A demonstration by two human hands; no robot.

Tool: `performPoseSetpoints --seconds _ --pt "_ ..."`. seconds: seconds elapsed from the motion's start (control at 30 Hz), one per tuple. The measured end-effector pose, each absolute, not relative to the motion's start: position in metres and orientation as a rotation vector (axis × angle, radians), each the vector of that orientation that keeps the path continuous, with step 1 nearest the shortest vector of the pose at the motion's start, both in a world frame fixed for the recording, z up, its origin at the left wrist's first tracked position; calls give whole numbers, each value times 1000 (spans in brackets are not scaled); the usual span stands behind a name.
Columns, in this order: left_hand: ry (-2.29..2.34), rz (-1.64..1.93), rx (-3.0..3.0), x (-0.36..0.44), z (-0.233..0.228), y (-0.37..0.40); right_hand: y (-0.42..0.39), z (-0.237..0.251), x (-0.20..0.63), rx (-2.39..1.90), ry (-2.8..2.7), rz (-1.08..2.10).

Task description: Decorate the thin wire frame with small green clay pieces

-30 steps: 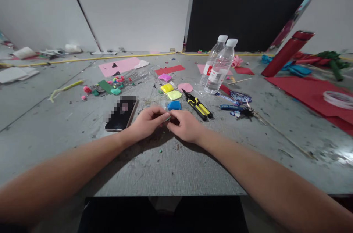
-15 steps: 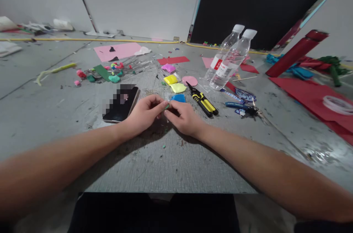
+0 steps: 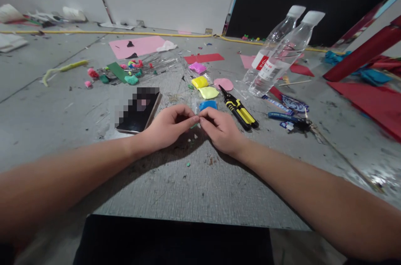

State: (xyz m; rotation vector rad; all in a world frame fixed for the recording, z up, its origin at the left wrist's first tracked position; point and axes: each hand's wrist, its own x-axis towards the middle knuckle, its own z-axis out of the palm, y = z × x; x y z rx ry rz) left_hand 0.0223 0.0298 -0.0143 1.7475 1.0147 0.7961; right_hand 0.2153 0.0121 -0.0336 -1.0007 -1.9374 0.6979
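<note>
My left hand and my right hand meet fingertip to fingertip over the grey table. Between the pinched fingers sits a tiny green piece of clay; most of it is hidden. Just behind my right hand lies a blue clay packet, with a pale yellow packet, a bright yellow packet and a magenta packet in a row beyond it. A phone lies flat beside my left hand.
Black-and-yellow pliers lie right of the packets. Two clear water bottles lie further right, near keys on a blue lanyard. Clay bits and a green strip lie far left; red paper at right. Green crumbs dot the near table.
The camera has tilted and shifted, so everything slid right and nearer in view. My hands stay pinched together on the green clay piece, fingertips working slightly.
</note>
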Motion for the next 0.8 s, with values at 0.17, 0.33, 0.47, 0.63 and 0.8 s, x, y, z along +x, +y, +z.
performPoseSetpoints --seconds 0.17,0.33,0.47,0.63,0.8 --pt "1042 792 1732 23 -14 30 12 -36 215 -950 -1937 719" --pt "1020 779 1756 24 -12 29 11 -35 215 -970 -1922 654" --pt "950 781 1749 24 -13 27 11 -35 215 -997 -1910 638" --pt "965 799 1745 23 -14 26 12 -36 214 -979 -1886 635" --pt "1006 840 1737 23 -14 26 12 -36 214 -988 -1874 621"
